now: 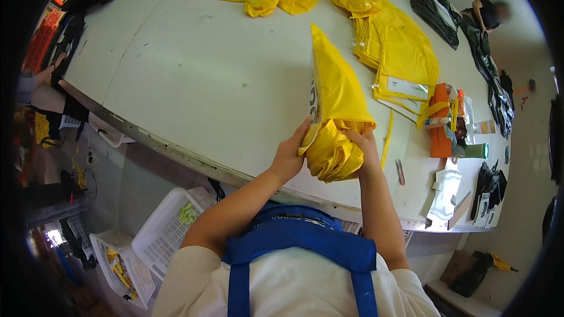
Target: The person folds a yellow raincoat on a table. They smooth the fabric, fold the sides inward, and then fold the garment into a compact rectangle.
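A person (194, 279) in a blue fabric apron (299, 246) works at a pale table (194, 82), the grip of left hand (291, 152) and right hand (367, 149) clamped around a pointed yellow fabric pouch (342, 88) and the crumpled yellow fabric bundle (333, 155) at its mouth, over the near side at six o'clock. From the hands, a stack of flat yellow fabric pouches (405, 47) lies at one o'clock, an orange box (437, 141) at three.

arms (238, 199) reaching forward — left hand (291, 154), right hand (368, 151) both gripping, near each other
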`<state>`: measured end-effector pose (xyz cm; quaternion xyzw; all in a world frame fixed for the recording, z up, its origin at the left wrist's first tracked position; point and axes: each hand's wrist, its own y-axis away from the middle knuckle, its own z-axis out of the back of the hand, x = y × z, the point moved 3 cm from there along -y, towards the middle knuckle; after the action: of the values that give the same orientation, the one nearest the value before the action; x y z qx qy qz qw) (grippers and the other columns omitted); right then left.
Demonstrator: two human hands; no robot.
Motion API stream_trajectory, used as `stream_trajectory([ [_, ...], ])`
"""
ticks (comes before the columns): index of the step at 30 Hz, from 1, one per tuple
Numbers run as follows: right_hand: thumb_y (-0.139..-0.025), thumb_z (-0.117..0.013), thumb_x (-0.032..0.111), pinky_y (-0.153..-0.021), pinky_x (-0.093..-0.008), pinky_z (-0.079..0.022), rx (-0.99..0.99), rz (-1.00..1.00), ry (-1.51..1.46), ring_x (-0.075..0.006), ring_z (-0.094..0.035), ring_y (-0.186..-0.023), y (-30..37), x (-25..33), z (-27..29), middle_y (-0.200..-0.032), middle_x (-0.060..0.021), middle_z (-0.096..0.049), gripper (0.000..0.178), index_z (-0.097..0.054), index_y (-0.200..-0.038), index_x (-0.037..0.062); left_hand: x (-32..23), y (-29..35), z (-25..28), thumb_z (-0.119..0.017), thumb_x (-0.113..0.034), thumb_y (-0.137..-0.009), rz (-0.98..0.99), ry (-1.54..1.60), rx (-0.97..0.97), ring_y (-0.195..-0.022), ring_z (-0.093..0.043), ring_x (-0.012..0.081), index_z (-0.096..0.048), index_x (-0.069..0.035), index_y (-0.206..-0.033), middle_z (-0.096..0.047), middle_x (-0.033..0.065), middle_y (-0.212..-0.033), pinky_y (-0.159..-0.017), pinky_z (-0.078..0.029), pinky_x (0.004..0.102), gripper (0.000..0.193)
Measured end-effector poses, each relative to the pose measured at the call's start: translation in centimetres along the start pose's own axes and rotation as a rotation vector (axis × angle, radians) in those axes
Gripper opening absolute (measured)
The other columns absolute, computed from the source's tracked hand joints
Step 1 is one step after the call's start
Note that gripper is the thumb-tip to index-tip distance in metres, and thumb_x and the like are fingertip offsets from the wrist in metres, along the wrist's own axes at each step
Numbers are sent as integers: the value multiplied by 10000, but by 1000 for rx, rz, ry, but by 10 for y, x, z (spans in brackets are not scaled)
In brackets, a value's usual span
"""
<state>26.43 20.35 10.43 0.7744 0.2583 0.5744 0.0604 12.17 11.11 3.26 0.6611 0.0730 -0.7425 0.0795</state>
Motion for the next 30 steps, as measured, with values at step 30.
stream_trajectory([
  [30,-851,-588,167,-1030,-380,-379,91,649,1553,-345,-458,-1231,-37,-81,61,-1300,-144,-545,377,-590,-1216,75,26,13,2,-514,-160,-923,566,882,270,-1306,-407,215,-158,-137,-1481,-373,87,-1436,-1040,-392,363,662],
])
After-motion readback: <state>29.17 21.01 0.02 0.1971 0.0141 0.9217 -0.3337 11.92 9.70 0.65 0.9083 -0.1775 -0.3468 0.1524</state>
